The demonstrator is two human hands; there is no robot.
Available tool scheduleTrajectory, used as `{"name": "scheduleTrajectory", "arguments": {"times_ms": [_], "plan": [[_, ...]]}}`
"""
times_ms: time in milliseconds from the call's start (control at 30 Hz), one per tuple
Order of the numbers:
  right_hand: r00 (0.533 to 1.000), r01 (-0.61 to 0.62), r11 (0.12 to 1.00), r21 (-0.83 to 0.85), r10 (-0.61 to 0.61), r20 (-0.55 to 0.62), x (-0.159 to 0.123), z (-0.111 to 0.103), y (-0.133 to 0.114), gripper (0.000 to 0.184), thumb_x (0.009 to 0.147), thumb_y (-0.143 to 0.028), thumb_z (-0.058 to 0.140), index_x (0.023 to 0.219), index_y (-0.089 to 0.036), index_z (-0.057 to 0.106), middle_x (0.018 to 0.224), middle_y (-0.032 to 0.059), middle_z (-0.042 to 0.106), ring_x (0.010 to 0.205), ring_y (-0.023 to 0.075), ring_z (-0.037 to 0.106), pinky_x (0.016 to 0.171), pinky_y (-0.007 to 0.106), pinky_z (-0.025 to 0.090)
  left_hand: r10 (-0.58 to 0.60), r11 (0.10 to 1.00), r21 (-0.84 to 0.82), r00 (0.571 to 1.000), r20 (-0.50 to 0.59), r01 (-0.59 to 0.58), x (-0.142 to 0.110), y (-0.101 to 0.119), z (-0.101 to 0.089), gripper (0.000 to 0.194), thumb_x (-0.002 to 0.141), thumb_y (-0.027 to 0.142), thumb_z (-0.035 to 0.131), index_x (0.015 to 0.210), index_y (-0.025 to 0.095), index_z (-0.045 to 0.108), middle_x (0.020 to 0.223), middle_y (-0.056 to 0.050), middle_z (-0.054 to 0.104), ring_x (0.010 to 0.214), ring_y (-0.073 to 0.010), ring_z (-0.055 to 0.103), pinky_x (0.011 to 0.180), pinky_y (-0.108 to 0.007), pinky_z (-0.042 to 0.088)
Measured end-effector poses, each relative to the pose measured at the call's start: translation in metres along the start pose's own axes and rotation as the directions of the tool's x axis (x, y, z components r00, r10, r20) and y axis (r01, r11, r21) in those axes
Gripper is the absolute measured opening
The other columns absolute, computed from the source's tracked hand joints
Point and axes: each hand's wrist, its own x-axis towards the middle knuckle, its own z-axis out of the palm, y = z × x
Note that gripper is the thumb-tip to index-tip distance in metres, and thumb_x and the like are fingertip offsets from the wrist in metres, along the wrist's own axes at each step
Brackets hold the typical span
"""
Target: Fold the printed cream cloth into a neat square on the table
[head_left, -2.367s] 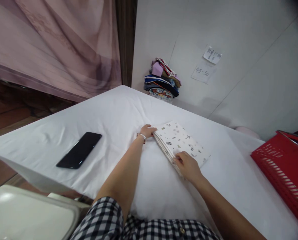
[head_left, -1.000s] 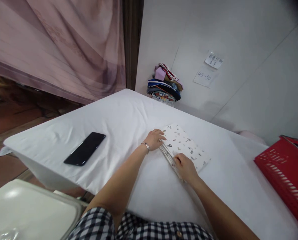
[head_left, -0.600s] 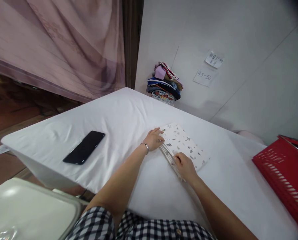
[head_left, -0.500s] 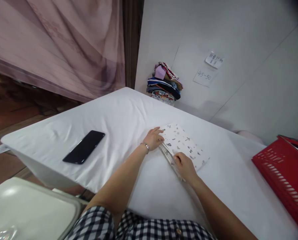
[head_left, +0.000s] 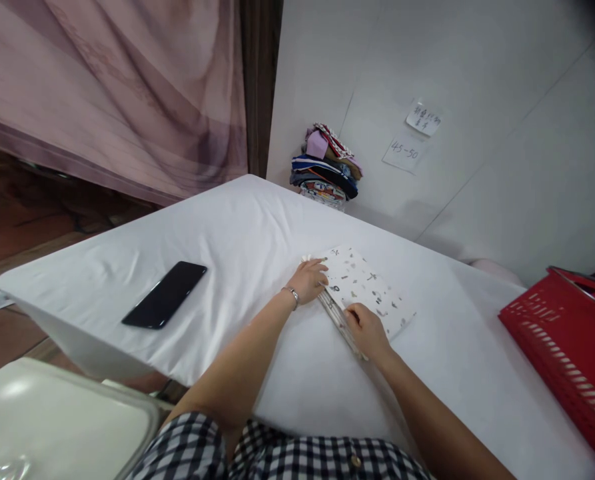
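A folded white cloth point(head_left: 364, 283) with small grey and brown prints lies on the white-covered table. Its near-left edge shows several stacked layers. My left hand point(head_left: 310, 280), with a bracelet at the wrist, rests at the cloth's left corner, fingers curled over the edge and thumb side toward the layers. Along the same edge, closer to me, my right hand point(head_left: 366, 328) is closed, pinching the top layer between thumb and fingers. Its fingertips are partly hidden.
A black phone point(head_left: 164, 295) lies at left on the white tablecloth point(head_left: 227, 233). Folded clothes point(head_left: 324, 163) are stacked by the wall at the back. A red basket point(head_left: 567, 347) stands at right. A pale stool point(head_left: 62, 420) is at lower left, and paper notes point(head_left: 404, 151) hang on the wall.
The view has shifted slightly. Both hands keep their places on the cloth's edge, and a bit of white fabric now shows beyond my left hand.
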Motion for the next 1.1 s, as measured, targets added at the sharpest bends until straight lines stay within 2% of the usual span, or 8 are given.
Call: {"name": "scheduleTrajectory", "arguments": {"times_ms": [133, 233, 433, 600, 700, 867, 967, 1100], "plan": [[1.000, -0.015, 1.000, -0.001, 0.015, 0.006, 0.001, 0.001, -0.002, 0.019, 0.082, -0.033, 0.041, 0.082, -0.022, 0.057, 0.072, -0.0005, 0.060, 0.064, 0.0147, 0.053, 0.060, 0.026, 0.036, -0.015, 1.000, 0.002, 1.000, 0.000, 0.015, 0.001, 0.002, 0.002, 0.017, 0.068, 0.011, 0.056, 0.074, 0.023, 0.065, 0.111, -0.001, 0.059, 0.122, -0.0210, 0.037, 0.103, -0.041, 0.021], [1.000, -0.023, 0.999, -0.033, 0.024, 0.021, 0.002, 0.001, -0.004, 0.017, 0.080, -0.034, 0.045, 0.077, -0.022, 0.057, 0.066, -0.0019, 0.058, 0.060, 0.0140, 0.051, 0.058, 0.025, 0.035, -0.024, 1.000, 0.009, 1.000, -0.003, 0.024, 0.001, 0.003, 0.003, 0.019, 0.067, 0.008, 0.054, 0.074, 0.023, 0.063, 0.101, 0.000, 0.063, 0.120, -0.0194, 0.039, 0.104, -0.041, 0.017], [0.999, 0.048, 0.999, 0.003, -0.048, -0.020, 0.000, 0.001, -0.002, 0.020, 0.084, -0.029, 0.038, 0.076, -0.021, 0.055, 0.071, -0.0006, 0.057, 0.066, 0.0139, 0.051, 0.061, 0.025, 0.035, -0.001, 0.999, 0.041, 1.000, -0.022, 0.002, 0.002, 0.005, 0.005, 0.019, 0.068, 0.008, 0.052, 0.075, 0.023, 0.061, 0.088, -0.001, 0.064, 0.112, -0.0178, 0.045, 0.104, -0.041, 0.015], [0.996, 0.079, 0.997, -0.021, -0.080, -0.041, -0.002, 0.003, 0.000, 0.020, 0.085, -0.027, 0.036, 0.078, -0.021, 0.054, 0.073, 0.0000, 0.056, 0.068, 0.0140, 0.051, 0.063, 0.025, 0.035, 0.070, 0.993, 0.095, 0.996, -0.064, -0.064, 0.003, 0.008, 0.002, 0.019, 0.070, 0.009, 0.050, 0.076, 0.022, 0.063, 0.088, -0.002, 0.062, 0.102, -0.0177, 0.047, 0.097, -0.037, 0.027], [0.997, 0.079, 0.995, -0.064, -0.081, -0.021, -0.001, 0.006, 0.001, 0.017, 0.084, -0.025, 0.038, 0.077, -0.021, 0.054, 0.075, -0.0002, 0.057, 0.068, 0.0140, 0.051, 0.062, 0.025, 0.034, 0.040, 0.991, 0.131, 0.997, -0.065, -0.032, 0.003, 0.009, 0.001, 0.018, 0.070, 0.011, 0.052, 0.074, 0.022, 0.065, 0.088, -0.004, 0.061, 0.097, -0.0195, 0.047, 0.086, -0.036, 0.033], [0.997, 0.077, 0.994, -0.080, -0.077, 0.007, 0.002, 0.007, -0.001, 0.018, 0.083, -0.023, 0.038, 0.074, -0.021, 0.054, 0.074, -0.0008, 0.057, 0.067, 0.0134, 0.051, 0.061, 0.024, 0.033, 0.012, 0.985, 0.171, 1.000, -0.015, -0.009, 0.003, 0.011, -0.001, 0.019, 0.071, 0.012, 0.051, 0.076, 0.021, 0.067, 0.080, -0.005, 0.060, 0.089, -0.0196, 0.049, 0.082, -0.036, 0.034], [0.999, 0.028, 0.999, -0.025, -0.029, -0.019, 0.002, 0.006, -0.001, 0.019, 0.082, -0.027, 0.039, 0.071, -0.020, 0.054, 0.067, -0.0016, 0.056, 0.062, 0.0130, 0.050, 0.059, 0.024, 0.033, -0.003, 0.989, 0.145, 0.999, -0.048, 0.010, 0.002, 0.016, -0.003, 0.018, 0.072, 0.012, 0.050, 0.080, 0.020, 0.064, 0.078, -0.003, 0.061, 0.085, -0.0177, 0.050, 0.081, -0.034, 0.034], [0.999, -0.008, 0.999, 0.039, 0.010, -0.035, 0.002, 0.006, 0.001, 0.021, 0.082, -0.029, 0.040, 0.070, -0.020, 0.055, 0.062, -0.0020, 0.055, 0.058, 0.0129, 0.048, 0.055, 0.023, 0.032, -0.004, 0.991, 0.135, 0.999, -0.038, 0.009, -0.006, 0.023, -0.004, 0.011, 0.073, 0.015, 0.051, 0.072, 0.018, 0.062, 0.073, -0.003, 0.060, 0.081, -0.0164, 0.050, 0.076, -0.031, 0.035]]}}
